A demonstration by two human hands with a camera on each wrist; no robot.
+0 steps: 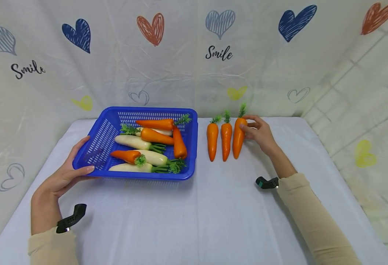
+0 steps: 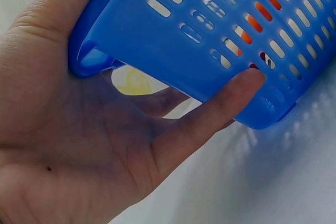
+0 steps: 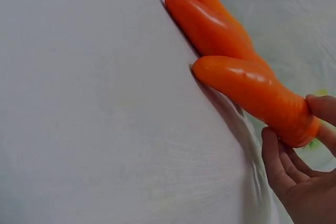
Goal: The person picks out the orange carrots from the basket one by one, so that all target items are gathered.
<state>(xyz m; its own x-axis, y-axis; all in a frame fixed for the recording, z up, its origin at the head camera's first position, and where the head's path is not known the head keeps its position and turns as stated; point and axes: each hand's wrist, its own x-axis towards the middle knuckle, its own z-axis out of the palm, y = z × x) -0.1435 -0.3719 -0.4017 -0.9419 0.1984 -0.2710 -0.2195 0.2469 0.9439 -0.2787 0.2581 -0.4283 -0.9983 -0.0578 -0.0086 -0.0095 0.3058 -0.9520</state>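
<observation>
My left hand [image 1: 66,171] grips the left end of a blue plastic basket [image 1: 137,176], thumb over the rim and fingers against the outer wall. In the left wrist view, one finger [image 2: 220,98] lies along the slotted wall. Several carrots [image 1: 157,136] and white radishes [image 1: 131,142] with green tops lie mixed in the basket. My right hand [image 1: 261,134] pinches the thick upper end of the rightmost carrot [image 1: 238,138], thumb on one side and fingers on the other. Left of it, a middle carrot [image 1: 226,141] and another carrot [image 1: 212,141] lie side by side, tips toward me.
A white cloth covers the table [image 1: 213,217]. Behind it and along the sides hangs a pale curtain [image 1: 180,73] printed with hearts and "Smile". The basket's right wall stands close to the leftmost carrot of the row. Each wrist carries a small black camera [image 1: 267,183].
</observation>
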